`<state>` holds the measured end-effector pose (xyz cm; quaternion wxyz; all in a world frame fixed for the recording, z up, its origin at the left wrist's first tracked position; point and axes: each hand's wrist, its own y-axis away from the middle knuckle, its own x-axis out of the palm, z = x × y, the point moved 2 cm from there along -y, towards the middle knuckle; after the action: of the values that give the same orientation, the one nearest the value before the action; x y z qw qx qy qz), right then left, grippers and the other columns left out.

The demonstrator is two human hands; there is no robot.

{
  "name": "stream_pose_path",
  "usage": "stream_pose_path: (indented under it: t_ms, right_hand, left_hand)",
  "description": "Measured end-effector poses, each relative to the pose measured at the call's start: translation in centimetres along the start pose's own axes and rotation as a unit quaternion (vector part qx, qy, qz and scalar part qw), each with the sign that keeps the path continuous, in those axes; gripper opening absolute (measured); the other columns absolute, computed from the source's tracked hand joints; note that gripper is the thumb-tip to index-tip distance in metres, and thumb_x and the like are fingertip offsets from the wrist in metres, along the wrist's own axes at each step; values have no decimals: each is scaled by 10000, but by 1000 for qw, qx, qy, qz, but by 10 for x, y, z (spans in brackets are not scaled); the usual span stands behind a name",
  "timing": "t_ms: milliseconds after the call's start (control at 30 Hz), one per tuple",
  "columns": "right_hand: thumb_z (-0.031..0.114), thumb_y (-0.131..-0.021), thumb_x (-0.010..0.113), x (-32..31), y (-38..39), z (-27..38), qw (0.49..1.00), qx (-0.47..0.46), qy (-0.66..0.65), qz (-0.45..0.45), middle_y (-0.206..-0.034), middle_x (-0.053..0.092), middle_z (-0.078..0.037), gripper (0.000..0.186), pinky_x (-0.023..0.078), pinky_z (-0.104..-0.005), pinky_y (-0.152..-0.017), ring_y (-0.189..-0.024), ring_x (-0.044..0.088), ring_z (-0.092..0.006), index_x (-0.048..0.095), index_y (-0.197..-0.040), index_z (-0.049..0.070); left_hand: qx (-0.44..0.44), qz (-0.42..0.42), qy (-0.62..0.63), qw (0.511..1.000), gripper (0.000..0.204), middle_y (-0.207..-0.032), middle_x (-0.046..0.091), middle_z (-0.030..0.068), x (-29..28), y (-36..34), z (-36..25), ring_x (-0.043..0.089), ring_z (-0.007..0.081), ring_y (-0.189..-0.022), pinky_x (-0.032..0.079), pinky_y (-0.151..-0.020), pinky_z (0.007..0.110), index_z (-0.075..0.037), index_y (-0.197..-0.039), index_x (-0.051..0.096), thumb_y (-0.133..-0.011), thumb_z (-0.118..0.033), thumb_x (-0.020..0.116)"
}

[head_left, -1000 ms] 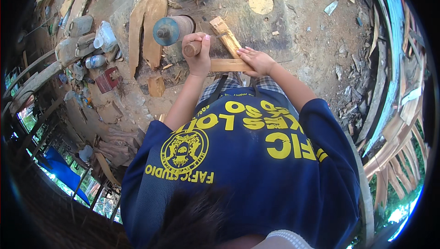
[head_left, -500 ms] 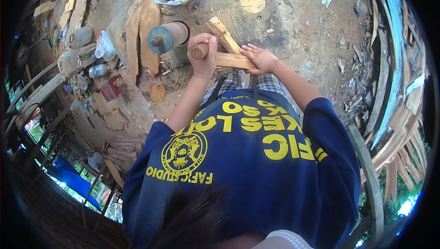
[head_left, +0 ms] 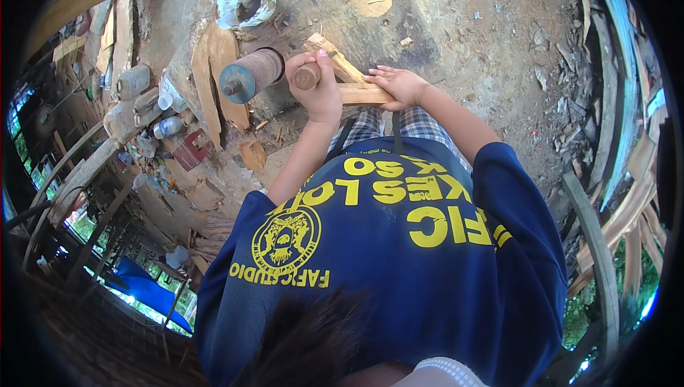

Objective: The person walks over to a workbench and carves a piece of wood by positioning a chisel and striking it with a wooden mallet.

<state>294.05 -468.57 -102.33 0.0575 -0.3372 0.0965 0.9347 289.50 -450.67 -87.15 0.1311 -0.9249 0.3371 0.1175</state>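
My left hand [head_left: 322,98] is wrapped round the thick brown wooden handle [head_left: 307,76] of a tool. The handle's round end faces up, and the rest of the tool is mostly hidden behind the hand. My right hand [head_left: 403,89] presses on the end of a pale squared piece of wood [head_left: 362,94], its fingers stretched over the far side and the thumb at the near edge. Beyond it, a second, rougher length of wood [head_left: 344,67] slants away to the upper left. Just left of my left hand lies a big cylinder [head_left: 256,73] with a blue end.
Flat curved boards [head_left: 232,73] and a small wood block [head_left: 253,155] lie to the left. A white pail [head_left: 247,6] stands farther off. Plastic jugs [head_left: 133,82] and a dark red object [head_left: 192,150] are at far left. Planks [head_left: 595,259] line the right.
The whole view has shifted slightly, with the ground things sliding left. My left hand still grips the handle, and my right hand stays on the wood.
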Motion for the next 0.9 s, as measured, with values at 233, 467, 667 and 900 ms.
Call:
stream_pose_path:
  t_ms: [233,467,667,900]
  right_hand:
    - [446,-775,679,0,-1,-3,1000,-4,-8,-3,-1445,434,-228,821,329,-437,-1136,-1347,402,-406,376,-1440,72]
    - [487,-809,632,1,9,-12,1000,0,14,2,-1416,458,-247,783,298,-419,-1156,-1351,394,-400,418,-1375,-9]
    - [536,-811,627,-8,30,25,992,13,66,-105,-1299,548,-264,776,396,-438,-1066,-1234,519,-385,431,-1342,4]
    - [505,-848,621,-34,67,61,941,307,-87,-109,-875,659,-258,642,520,-501,-705,-833,651,-442,413,-1261,60]
  left_hand:
    - [30,-8,-38,999,203,-866,551,39,11,5,-5,559,144,-787,464,-751,294,-73,-922,489,-864,-39,680]
    - [-9,-12,-15,1000,202,-867,543,39,13,-8,0,555,150,-790,459,-751,292,-79,-913,496,-851,-45,685]
    - [0,-25,-39,999,198,-903,557,55,-6,-13,28,567,132,-824,482,-758,283,-65,-937,486,-871,-56,673]
    - [44,54,-31,997,192,-843,626,46,-23,-5,5,602,142,-792,490,-742,286,-76,-859,538,-828,-44,725]
